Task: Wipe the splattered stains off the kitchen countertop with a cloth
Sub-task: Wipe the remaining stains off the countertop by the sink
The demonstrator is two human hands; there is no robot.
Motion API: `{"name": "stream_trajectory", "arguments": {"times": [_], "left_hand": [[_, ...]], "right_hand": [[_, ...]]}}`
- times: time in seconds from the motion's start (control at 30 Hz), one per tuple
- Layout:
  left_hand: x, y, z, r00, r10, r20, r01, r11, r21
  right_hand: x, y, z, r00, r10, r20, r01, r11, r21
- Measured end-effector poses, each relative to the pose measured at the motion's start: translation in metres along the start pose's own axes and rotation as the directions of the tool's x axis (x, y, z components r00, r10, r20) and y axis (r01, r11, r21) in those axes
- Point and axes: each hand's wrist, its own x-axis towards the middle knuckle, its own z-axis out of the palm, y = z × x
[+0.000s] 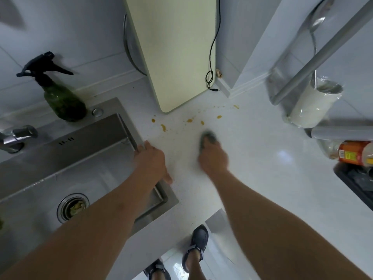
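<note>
we see a green spray bottle (60, 98) behind the steel sink (66, 150), a faucet (14, 137) at left, a pale cutting board (177, 53) leaning on the wall, a black cable (212, 63) beside it, and a white cup (314, 104) at right.

Home kitchen: steel sink (113, 126) with tap (15, 136), white countertop (252, 178), cutting board (177, 53) against tiled wall.
</note>
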Motion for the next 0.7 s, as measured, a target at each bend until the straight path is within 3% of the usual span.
{"name": "stream_trajectory", "arguments": {"times": [0.13,0.23,0.3,0.43,0.57,0.7], "left_hand": [[-0.003,0.003,0.004,0.994,-0.001,-0.106,0.003,1.0,0.013],[-0.003,0.007,-0.006,1.0,-0.009,-0.007,0.01,0.998,0.058],[-0.001,0.015,-0.015,0.997,-0.029,0.069,0.028,1.0,0.013],[-0.002,0.047,-0.026,0.994,-0.093,0.059,0.101,0.985,-0.138],[0.001,0.088,-0.042,0.981,-0.113,0.158,0.141,0.973,-0.184],[0.018,0.092,-0.048,0.964,-0.203,0.173,0.233,0.957,-0.173]], "right_hand": [[-0.049,-0.06,0.03,0.919,-0.359,0.163,0.37,0.928,-0.039],[-0.05,-0.028,0.02,0.892,-0.415,0.182,0.429,0.902,-0.047],[-0.035,0.018,0.005,0.934,-0.332,0.132,0.341,0.938,-0.057],[-0.011,0.113,-0.03,0.996,-0.083,0.029,0.084,0.996,-0.042],[0.012,0.19,-0.064,0.988,0.138,-0.065,-0.139,0.99,-0.014],[0.053,0.206,-0.078,0.958,0.277,-0.067,-0.277,0.961,0.01]]}}
